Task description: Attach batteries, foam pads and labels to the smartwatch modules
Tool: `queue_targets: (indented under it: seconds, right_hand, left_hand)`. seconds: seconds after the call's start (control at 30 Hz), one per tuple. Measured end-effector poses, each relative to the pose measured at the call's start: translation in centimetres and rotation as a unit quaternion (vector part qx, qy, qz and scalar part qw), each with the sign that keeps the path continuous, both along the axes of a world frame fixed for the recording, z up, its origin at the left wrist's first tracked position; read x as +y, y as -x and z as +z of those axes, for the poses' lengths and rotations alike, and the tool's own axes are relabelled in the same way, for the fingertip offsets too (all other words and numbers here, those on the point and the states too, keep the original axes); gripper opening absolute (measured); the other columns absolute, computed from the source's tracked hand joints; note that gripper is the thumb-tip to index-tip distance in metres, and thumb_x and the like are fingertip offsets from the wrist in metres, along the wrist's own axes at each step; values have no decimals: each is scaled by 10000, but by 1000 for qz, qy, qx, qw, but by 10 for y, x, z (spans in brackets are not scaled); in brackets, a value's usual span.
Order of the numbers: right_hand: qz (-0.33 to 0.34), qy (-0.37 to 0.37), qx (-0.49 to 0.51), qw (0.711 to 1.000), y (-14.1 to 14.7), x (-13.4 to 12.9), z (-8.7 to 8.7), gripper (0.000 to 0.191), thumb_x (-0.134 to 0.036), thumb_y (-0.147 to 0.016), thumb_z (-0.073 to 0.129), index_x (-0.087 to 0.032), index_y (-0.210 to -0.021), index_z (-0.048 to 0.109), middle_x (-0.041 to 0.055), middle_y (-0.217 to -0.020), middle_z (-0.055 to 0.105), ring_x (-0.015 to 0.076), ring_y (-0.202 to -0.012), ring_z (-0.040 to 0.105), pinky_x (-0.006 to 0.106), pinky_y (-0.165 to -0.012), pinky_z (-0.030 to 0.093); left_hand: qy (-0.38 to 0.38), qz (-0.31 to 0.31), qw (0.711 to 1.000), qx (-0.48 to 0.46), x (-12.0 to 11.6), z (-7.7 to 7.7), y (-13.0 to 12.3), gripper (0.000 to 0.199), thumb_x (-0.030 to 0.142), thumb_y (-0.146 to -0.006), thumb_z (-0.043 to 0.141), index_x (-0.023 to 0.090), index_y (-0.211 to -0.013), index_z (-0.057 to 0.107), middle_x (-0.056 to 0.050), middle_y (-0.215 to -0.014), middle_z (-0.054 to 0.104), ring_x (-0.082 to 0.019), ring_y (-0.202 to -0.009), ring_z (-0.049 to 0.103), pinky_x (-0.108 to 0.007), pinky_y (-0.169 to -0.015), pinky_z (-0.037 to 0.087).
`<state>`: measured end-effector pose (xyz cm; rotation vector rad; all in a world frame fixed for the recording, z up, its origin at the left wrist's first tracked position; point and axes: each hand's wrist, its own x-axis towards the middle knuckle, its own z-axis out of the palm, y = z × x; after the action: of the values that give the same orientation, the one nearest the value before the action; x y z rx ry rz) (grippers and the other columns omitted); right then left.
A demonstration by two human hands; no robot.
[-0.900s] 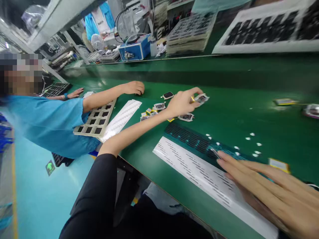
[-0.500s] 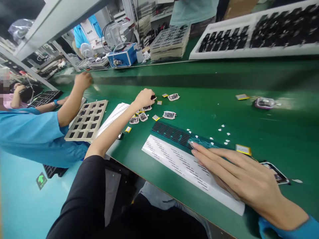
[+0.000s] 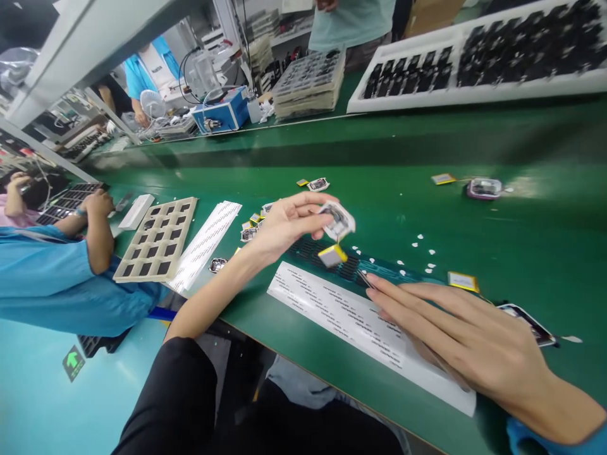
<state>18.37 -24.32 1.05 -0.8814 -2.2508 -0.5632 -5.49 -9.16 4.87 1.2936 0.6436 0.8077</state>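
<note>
**Left hand** [image 3: 287, 227]: the fingers [image 3: 308, 205] are extended, their tips closed on a white-edged module [image 3: 339, 221] held above the bench [image 3: 545, 227]. The module is motion-blurred, so its detail is hard to make out. A yellow tab [image 3: 332, 256] hangs from it on a short lead.

**Right hand** [image 3: 455, 335]: the fingers [image 3: 417, 297] lie together over a thin metal tip [image 3: 365, 278]. The rest of that tool is hidden beneath them, so any grip cannot be told. The hand lies over a printed white sheet [image 3: 360, 335].

**Surroundings:** a dark strip [image 3: 322, 253] with rows of small marks runs beneath the held module, partly hidden by it. Beyond the right fingers lie white flecks [image 3: 417, 246] and a yellow tag [image 3: 463, 282]. A second module [image 3: 526, 322] is partly hidden by the right hand. Small modules [image 3: 249, 234] lie beyond the left wrist. Across the bench, a co-worker's hand [image 3: 97, 203] rests beside a card tray [image 3: 155, 240].
</note>
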Motion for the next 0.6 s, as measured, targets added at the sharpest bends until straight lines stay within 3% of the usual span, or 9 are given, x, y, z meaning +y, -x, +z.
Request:
queue_targets:
  seconds: [0.2,0.27,0.33,0.4,0.5,0.6]
  right_hand:
    - [-5,1,3,1000,-2,-3,6,709,-44,-930,697,-106,-1589,445,46,-1218,774,206,-938,754,372,-819,634]
    - [-13,8,8,1000,-3,-5,7,748,-38,-901,728,-111,-1589,447,44,-1196,781,220,-987,756,381,-835,642]
    - [-23,15,43,999,-4,-6,7,640,-55,-940,683,-135,-1552,509,61,-1205,780,242,-1096,743,398,-865,643]
    - [-25,36,104,994,-4,-7,4,438,-55,-993,583,-177,-1411,632,68,-1120,795,244,-1092,744,402,-856,644]
    - [-46,71,173,981,0,-8,2,309,-4,-996,505,-224,-1118,683,-3,-813,739,151,-797,738,286,-712,614]
    - [-94,98,161,977,5,-9,4,221,-51,-1020,536,-209,-1124,649,-56,-731,693,73,-640,684,182,-608,542]
  left_hand:
    - [58,-29,997,-41,-27,-4,-9,310,362,-793,881,181,-984,717,-18,-912,771,-116,-818,726,-243,-782,555]
    - [94,-86,991,-50,-31,-7,-11,316,416,-882,795,200,-1060,646,-14,-869,770,-132,-738,746,-262,-724,569]
    - [99,-139,985,-22,-37,-10,-14,314,426,-956,697,208,-1150,581,-1,-809,744,-114,-568,684,-264,-604,542]
    - [65,-148,986,35,-46,-12,-16,312,373,-982,647,203,-1218,533,31,-759,690,-70,-450,559,-242,-503,463]
    - [-24,-148,980,131,-62,-12,-18,284,264,-979,592,205,-1240,499,59,-738,621,-53,-484,498,-235,-525,411]
    - [-128,-179,956,196,-74,-11,-18,302,210,-962,544,215,-1259,489,56,-789,631,-63,-546,474,-247,-568,383]
